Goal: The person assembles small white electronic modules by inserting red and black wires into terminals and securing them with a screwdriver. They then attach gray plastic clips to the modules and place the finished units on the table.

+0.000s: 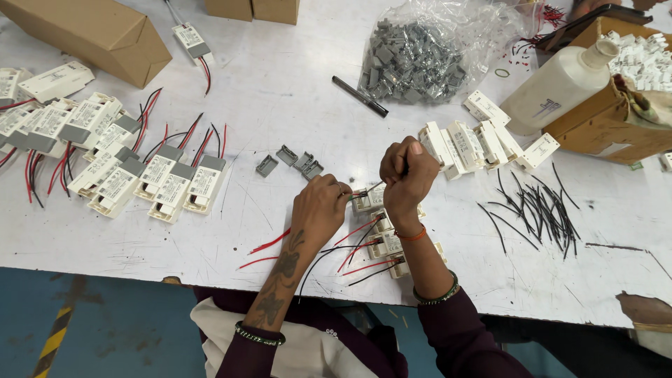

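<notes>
My left hand (320, 210) rests on the white table, its fingers pressing down a small white plastic module (369, 200) with red and black wires. My right hand (407, 176) is closed in a fist just above that module, gripping a thin tool or wire end that points down at it; what it grips is mostly hidden. Below them lie several more white modules (387, 245) in a column, with red wires (269, 243) and black wires trailing toward the table's front edge. A few loose grey caps (288, 162) lie left of my hands.
Finished white modules with grey caps (171, 183) fill the left. Bare white modules (483, 143) and cut black wires (535, 210) lie at the right. A clear bag of grey caps (414, 61), a black pen (360, 96), a white bottle (560, 84) and cardboard boxes (91, 31) stand at the back.
</notes>
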{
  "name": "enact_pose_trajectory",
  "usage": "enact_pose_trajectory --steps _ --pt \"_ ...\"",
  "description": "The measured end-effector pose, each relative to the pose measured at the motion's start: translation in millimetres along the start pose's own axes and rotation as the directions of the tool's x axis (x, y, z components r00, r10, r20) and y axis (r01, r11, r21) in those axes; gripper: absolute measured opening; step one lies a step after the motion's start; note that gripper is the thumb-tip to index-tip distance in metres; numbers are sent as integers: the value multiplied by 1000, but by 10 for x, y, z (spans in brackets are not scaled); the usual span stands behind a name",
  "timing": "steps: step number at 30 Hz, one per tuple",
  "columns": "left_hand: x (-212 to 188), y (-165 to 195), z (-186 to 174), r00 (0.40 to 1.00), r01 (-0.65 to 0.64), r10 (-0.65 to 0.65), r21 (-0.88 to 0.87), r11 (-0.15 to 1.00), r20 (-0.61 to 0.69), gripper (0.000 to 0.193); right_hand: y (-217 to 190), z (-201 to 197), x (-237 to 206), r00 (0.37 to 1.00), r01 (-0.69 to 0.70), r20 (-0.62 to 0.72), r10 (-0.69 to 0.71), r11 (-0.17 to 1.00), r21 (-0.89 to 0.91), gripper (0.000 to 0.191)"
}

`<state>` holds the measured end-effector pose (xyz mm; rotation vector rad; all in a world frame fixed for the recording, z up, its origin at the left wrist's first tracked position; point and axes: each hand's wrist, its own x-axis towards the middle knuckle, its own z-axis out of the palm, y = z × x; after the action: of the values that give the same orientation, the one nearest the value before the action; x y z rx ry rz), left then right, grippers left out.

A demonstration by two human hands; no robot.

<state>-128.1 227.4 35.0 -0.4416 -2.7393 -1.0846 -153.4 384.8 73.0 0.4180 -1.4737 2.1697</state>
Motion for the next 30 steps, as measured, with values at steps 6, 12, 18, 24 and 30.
enact_pose_trajectory --steps 6,12,18,24,30 --pt "-4 22 -29 1000 -16 15 35 999 13 11 22 -14 7 1000 12 20 -12 1000 2 45" --pt "-30 48 -20 999 -20 22 30 999 -49 13 26 3 -9 999 18 32 -17 1000 -16 44" --pt "-38 61 21 998 -27 32 82 996 -52 12 18 22 -7 999 12 30 -12 1000 -22 44" --pt "-30 90 40 997 -29 33 59 998 -69 11 4 23 -7 999 0 37 1 1000 -25 44" --pt "11 85 109 995 -43 48 56 998 -83 12 26 19 2 999 -14 49 15 1000 -21 46"
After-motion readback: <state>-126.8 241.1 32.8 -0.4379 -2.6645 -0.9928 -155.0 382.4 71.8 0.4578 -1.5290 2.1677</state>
